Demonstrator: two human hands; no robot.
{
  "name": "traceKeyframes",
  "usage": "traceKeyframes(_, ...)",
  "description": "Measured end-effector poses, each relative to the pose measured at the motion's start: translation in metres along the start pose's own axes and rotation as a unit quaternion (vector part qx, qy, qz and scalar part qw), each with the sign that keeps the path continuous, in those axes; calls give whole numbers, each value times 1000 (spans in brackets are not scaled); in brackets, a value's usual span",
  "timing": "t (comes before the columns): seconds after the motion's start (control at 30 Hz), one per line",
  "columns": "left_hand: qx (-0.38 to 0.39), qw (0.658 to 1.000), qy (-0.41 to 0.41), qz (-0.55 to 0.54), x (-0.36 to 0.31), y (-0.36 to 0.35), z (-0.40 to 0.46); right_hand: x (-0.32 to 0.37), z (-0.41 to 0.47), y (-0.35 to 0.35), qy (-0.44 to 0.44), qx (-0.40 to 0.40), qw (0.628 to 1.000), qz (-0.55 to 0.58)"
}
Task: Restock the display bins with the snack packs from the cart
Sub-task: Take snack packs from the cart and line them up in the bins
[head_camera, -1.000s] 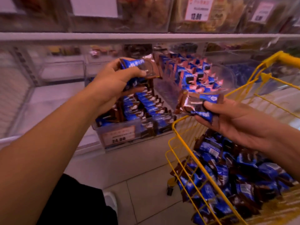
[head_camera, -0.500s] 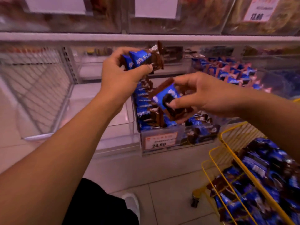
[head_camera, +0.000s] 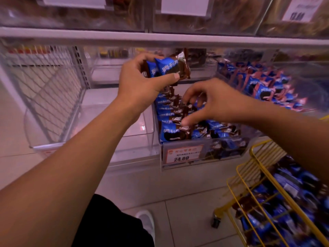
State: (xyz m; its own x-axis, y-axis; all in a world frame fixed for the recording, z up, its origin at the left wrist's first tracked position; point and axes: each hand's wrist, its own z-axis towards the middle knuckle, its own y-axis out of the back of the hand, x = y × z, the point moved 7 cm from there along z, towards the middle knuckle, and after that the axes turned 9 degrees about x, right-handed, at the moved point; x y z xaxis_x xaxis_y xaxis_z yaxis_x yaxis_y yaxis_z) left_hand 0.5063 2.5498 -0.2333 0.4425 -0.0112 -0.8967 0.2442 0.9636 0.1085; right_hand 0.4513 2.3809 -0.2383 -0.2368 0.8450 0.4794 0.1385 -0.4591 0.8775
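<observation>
We see L hand (head_camera: 140, 82) up over the far end of the clear display bin (head_camera: 204, 157), fingers + thumb curled round a small bunch of blue/brown snack packs (head_camera: 169, 68), held above the rows. R hand (head_camera: 213, 102) hovers just over the packed rows in bin (head_camera: 170, 113), fingers loosely curled, spread narrow, thumb tip touching a pack; nothing gripped as far as we can tell. Bin has orange price tag (head_camera: 183, 155) on near face, reads 24.80. Yellow wire cart (head_camera: 258, 177) at near right, w/ more packs (head_camera: 293, 202) piled inside. Bin of pink/blue packs (head_camera: 263, 86) far right; clear bin (head_camera: 114, 132) on left.
</observation>
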Motion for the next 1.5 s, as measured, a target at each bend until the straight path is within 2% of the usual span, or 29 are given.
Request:
traceKeyframes(0.07,38,999,4,5,-1,-4,0,-14,-11,17,1,-35,982,184)
traceKeyframes(0.13,96,995,-9,34,-6,-14,-4,-13,-16,27,55,-59,960,267)
traceKeyframes(0.23,157,984,-20,79,-12,-29,-11,-5,-22,30,80,-79,963,246)
traceKeyframes(0.33,169,977,-24,131,-15,-25,-11,-10,-29,30,80,-81,962,249)
traceKeyframes(0.5,137,984,-21,112,-11,7,-5,-23,-43,15,59,-53,957,280)
traceKeyframes(0.57,111,991,-15,69,-7,13,-3,-19,-46,1,63,-28,959,273)
traceKeyframes(0.63,102,994,0,28,-2,8,-2,-10,-45,-12,75,-25,971,225)
traceKeyframes(0.77,114,992,-4,57,-2,-10,-4,12,-40,-29,112,-57,991,54)
traceKeyframes(0.93,108,986,-36,122,-12,-17,-7,17,-41,-35,125,26,991,-47)
traceKeyframes(1.0,116,983,-45,135,-16,-21,-9,3,-44,-13,87,-34,996,-1)
traceKeyframes(1.07,139,980,-54,132,-20,-28,-12,-18,-47,14,32,-107,984,141)
traceKeyframes(1.1,153,978,-57,129,-21,-34,-13,-28,-44,22,16,-115,971,210)
traceKeyframes(1.17,185,972,-58,133,-22,-48,-16,-34,-37,28,26,-87,959,269)
traceKeyframes(1.27,182,962,-53,194,-17,-60,-16,-32,-19,29,41,-47,968,245)
traceKeyframes(1.33,159,934,-44,318,-13,-56,-12,-42,-1,36,22,-50,978,201)
traceKeyframes(1.37,162,900,-42,404,-10,-55,-10,-51,11,42,7,-60,982,181)
traceKeyframes(1.43,208,814,-15,543,-1,-57,-10,-70,37,55,-30,-89,989,114)
traceKeyframes(1.5,276,713,35,644,12,-63,-13,-82,66,60,-59,-100,993,4)
